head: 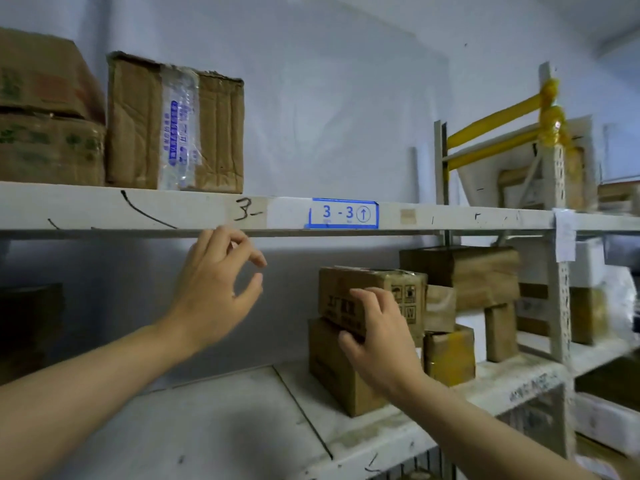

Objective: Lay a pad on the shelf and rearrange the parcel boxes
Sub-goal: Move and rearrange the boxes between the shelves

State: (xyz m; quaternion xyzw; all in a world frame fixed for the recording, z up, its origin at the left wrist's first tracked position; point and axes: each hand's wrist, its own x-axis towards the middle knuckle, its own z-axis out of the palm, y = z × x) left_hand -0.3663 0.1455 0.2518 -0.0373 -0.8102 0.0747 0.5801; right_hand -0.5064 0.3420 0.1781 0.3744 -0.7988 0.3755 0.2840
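Note:
A pale pad (221,420) lies flat on the lower shelf (519,379), covering its left part. My left hand (218,289) hovers above it in the air, fingers loosely curled, holding nothing. My right hand (377,337) grips the near corner of a small brown parcel box (374,289) that sits on top of a larger brown box (336,368). More small boxes (450,355) stand right behind and beside this stack.
The upper shelf beam (450,216) with a blue "3-3" label (344,213) runs just above my hands. Large cartons (173,123) stand on it at left. A perforated steel upright (561,299) and further boxes (460,271) close off the right.

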